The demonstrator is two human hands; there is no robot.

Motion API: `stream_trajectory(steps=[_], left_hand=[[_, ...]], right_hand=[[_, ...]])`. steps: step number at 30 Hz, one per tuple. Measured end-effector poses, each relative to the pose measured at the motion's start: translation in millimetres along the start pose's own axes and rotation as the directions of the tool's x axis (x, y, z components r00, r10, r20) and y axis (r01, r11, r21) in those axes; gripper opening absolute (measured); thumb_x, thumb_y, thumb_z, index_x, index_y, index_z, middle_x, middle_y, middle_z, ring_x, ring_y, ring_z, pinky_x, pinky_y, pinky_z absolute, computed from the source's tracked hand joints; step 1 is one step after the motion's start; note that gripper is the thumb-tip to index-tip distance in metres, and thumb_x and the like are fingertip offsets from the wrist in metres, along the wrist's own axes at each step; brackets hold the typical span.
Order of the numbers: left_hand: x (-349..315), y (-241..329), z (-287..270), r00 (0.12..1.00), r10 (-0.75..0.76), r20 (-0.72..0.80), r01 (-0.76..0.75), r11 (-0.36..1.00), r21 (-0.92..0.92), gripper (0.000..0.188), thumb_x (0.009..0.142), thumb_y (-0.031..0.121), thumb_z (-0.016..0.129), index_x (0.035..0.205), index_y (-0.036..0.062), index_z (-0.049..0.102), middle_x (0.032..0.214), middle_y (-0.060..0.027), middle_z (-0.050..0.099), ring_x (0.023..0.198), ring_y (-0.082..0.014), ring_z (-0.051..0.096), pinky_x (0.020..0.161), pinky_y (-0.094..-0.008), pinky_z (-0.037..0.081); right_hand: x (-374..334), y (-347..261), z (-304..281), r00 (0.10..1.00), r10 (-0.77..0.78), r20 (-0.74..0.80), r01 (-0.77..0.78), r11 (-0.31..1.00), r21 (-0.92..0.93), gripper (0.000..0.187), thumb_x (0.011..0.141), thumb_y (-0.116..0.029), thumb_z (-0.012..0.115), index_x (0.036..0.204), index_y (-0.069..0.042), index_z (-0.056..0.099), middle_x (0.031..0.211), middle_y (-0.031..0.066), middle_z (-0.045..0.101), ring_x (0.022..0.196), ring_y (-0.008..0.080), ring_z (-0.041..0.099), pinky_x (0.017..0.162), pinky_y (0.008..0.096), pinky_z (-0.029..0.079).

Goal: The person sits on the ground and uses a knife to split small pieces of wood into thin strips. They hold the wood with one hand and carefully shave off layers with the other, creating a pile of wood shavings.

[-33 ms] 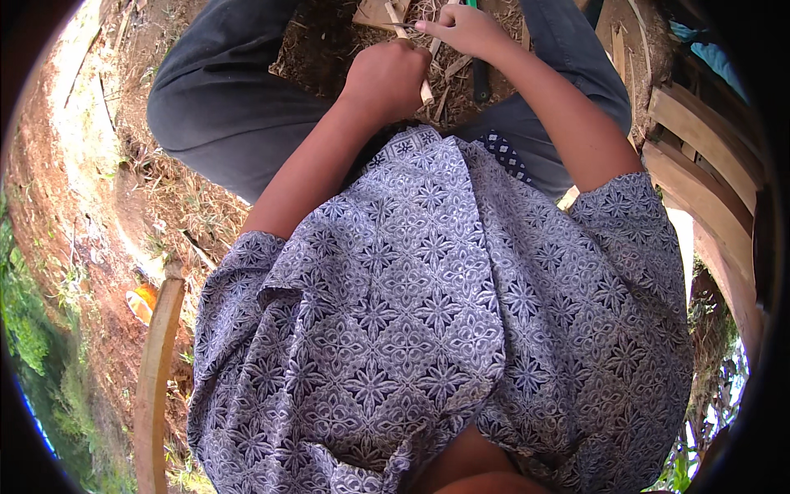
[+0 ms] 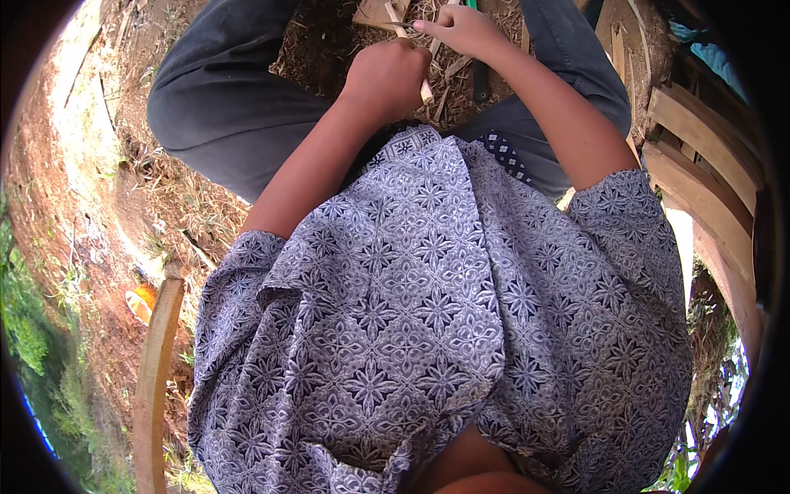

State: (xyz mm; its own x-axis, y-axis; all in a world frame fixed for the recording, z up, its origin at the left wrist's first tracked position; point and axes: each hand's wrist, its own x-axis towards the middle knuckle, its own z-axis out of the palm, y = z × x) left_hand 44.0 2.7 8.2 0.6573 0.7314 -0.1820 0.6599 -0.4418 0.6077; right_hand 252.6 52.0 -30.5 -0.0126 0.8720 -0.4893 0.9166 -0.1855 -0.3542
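At twelve o'clock, our left hand (image 2: 385, 78) is wrapped around a slender, pale wooden stick (image 2: 426, 92); the thumb of our right hand (image 2: 467, 33) meets a thin, dark metal blade (image 2: 400, 24) crossing it, finger grip unclear. Barely anything has shifted: the stick stays held.

The person is wearing a loose shirt (image 2: 395, 288), its cloth filling the centre and lower part of the frame and showing pale grey-violet ground under dark star-shaped flowers and lacy diamonds. A front edge is running down from upper centre, and a dark navy strip (image 2: 504, 156) with white diamonds is peeking out near the hem (perhaps the lining). Short, wide sleeves (image 2: 234, 288) are hanging at left and right, leaving the left hand (image 2: 391, 78) and right hand (image 2: 469, 34) bare. Dark charcoal trousers (image 2: 234, 107) are creasing across upper left and upper right.
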Motion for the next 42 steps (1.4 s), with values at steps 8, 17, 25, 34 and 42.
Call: stream_trajectory(steps=[8,17,25,34,42], left_hand=[[-1,-2,4,1.000,-0.008,-0.023,0.008,1.000,-0.005,0.013,0.077,0.014,0.074,0.089,0.0094,0.070,0.092,-0.0151,0.069,0.086,-0.0354,0.071,0.076,-0.0478,0.057],[-1,-2,6,0.997,-0.007,-0.071,0.006,1.000,-0.016,0.013,0.076,0.013,0.073,0.088,0.0096,0.070,0.090,-0.0147,0.068,0.085,-0.0352,0.071,0.075,-0.0473,0.057],[-1,2,5,0.997,-0.016,-0.070,0.015,1.000,-0.023,0.014,0.076,0.014,0.072,0.089,0.0079,0.068,0.090,-0.0163,0.068,0.083,-0.0370,0.071,0.075,-0.0485,0.057],[-3,4,5,0.997,-0.007,-0.077,0.004,0.999,-0.038,0.014,0.080,0.016,0.071,0.088,0.0055,0.068,0.091,-0.0170,0.069,0.084,-0.0380,0.071,0.076,-0.0495,0.057],[-3,6,6,0.996,0.002,-0.094,-0.007,0.999,-0.048,0.014,0.079,0.016,0.071,0.087,0.0060,0.068,0.090,-0.0168,0.068,0.083,-0.0377,0.071,0.075,-0.0493,0.057]], right_hand=[[-9,-17,11,0.993,0.101,-0.068,-0.096,0.993,0.067,0.049,0.085,-0.053,0.077,0.082,-0.005,0.068,0.078,0.0194,0.071,0.075,0.0372,0.070,0.070,0.0477,0.053],[-6,-15,24,0.989,0.110,-0.096,-0.097,0.987,0.128,0.050,0.085,-0.055,0.076,0.082,-0.006,0.066,0.077,0.0196,0.069,0.074,0.0372,0.069,0.068,0.0468,0.053],[32,-3,63,0.955,0.205,-0.213,-0.174,0.972,0.158,0.053,0.087,-0.058,0.073,0.087,-0.006,0.066,0.078,0.0198,0.068,0.073,0.0375,0.067,0.070,0.0492,0.052],[26,-14,17,0.991,0.092,-0.092,-0.082,0.991,0.103,0.059,0.084,-0.060,0.075,0.075,-0.003,0.064,0.073,0.0204,0.067,0.070,0.0351,0.068,0.065,0.0470,0.051],[30,-15,8,0.994,0.105,-0.008,-0.105,0.994,-0.010,0.058,0.082,-0.061,0.076,0.074,-0.005,0.065,0.073,0.0193,0.068,0.070,0.0356,0.068,0.065,0.0472,0.051]])
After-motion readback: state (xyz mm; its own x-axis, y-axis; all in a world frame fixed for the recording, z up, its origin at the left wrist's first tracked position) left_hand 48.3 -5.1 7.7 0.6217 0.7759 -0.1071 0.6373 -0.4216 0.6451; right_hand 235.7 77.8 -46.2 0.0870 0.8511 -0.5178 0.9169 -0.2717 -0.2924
